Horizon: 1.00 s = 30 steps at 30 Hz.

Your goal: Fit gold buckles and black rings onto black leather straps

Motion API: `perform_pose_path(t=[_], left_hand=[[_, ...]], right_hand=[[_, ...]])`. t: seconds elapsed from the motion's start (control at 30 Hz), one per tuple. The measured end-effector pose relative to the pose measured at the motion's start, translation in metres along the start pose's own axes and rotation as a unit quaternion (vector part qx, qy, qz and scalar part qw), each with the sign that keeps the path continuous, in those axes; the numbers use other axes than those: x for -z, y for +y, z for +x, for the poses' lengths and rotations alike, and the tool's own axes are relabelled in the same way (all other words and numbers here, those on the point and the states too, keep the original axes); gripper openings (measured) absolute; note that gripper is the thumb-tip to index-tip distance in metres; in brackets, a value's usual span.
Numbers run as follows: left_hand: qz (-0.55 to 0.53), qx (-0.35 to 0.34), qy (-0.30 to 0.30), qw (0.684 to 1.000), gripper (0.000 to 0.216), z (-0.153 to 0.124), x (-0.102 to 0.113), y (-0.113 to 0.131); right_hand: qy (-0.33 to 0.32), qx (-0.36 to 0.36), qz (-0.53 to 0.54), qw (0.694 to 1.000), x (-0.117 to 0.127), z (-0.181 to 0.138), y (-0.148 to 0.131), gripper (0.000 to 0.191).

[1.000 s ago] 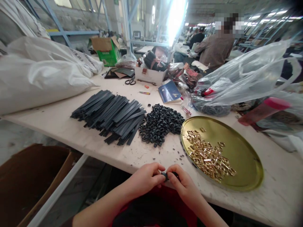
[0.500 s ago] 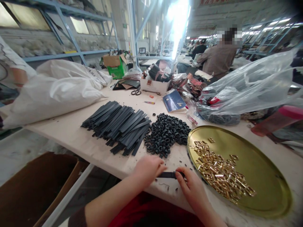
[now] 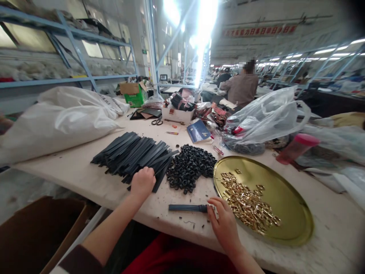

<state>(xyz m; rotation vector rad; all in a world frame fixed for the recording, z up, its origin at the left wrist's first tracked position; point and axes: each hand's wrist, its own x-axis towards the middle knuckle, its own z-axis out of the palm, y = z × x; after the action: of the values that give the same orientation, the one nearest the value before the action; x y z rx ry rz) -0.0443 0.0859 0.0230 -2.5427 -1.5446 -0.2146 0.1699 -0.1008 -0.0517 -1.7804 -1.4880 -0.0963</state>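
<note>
My left hand (image 3: 143,182) is at the near right part of a pile of flat black strips (image 3: 125,152), its fingers curled down and closed on a strip; the fingertips are hidden. A black strap (image 3: 186,207) with a small loop near its right end lies level at the table's front. My right hand (image 3: 224,220) has that right end between thumb and fingers, and a bit of shiny metal shows there. Between the hands, farther back, is a heap of small black loops (image 3: 192,165). Right of it stands a round gold tray (image 3: 288,205) bearing many gold buckles (image 3: 251,205).
A white sack (image 3: 62,121) lies at the left of the table. Scissors (image 3: 157,121), a blue booklet (image 3: 199,131), a stuffed white box (image 3: 177,115), clear plastic bags (image 3: 262,118) and a pink-lidded bottle (image 3: 298,148) stand farther back. An open carton (image 3: 37,232) is below left.
My left hand has let go of the strap and moved left onto the strip pile. My right hand stays at the strap's right end. The camera view has shifted.
</note>
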Motion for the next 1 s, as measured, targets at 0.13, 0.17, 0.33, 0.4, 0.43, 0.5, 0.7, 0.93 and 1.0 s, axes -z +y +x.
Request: perform_pose_path(t=[0.13,0.17,0.33,0.4,0.43,0.5,0.7,0.93,1.0], left_hand=[[-0.056,-0.034,0.012,0.998,0.015,-0.021,0.026,0.005],[-0.097,-0.057,0.009,0.994,0.015,-0.029,0.036,0.01],[-0.38,-0.157,-0.095,0.907,0.01,-0.058,0.077,0.04],[-0.52,-0.093,-0.144,0.837,0.009,-0.061,0.08,0.049],[-0.581,-0.057,-0.17,0.794,0.013,-0.061,0.078,0.053],[-0.658,-0.011,-0.216,0.721,0.02,-0.058,0.068,0.062],[-0.695,0.09,-0.261,0.664,0.028,-0.039,0.036,0.082],[-0.741,0.184,-0.31,0.567,0.018,-0.029,0.011,0.096],[-0.748,0.195,-0.328,0.544,0.016,-0.029,0.004,0.097]], right_hand=[[0.054,0.075,-0.053,0.994,0.014,0.01,-0.03,0.026],[0.059,0.094,-0.072,0.991,0.017,0.014,-0.039,0.03],[-0.052,0.098,-0.035,0.993,0.024,0.025,-0.079,0.016],[-0.14,0.05,0.088,0.985,0.025,0.023,-0.09,0.015],[-0.18,0.029,0.152,0.971,0.026,0.022,-0.094,0.018],[-0.25,0.024,0.238,0.938,0.028,0.025,-0.093,0.022],[-0.129,-0.064,0.018,0.989,0.01,0.082,-0.017,0.02],[-0.125,-0.06,-0.069,0.988,-0.038,0.127,0.042,0.022],[-0.121,-0.066,-0.06,0.989,-0.039,0.124,0.043,0.025]])
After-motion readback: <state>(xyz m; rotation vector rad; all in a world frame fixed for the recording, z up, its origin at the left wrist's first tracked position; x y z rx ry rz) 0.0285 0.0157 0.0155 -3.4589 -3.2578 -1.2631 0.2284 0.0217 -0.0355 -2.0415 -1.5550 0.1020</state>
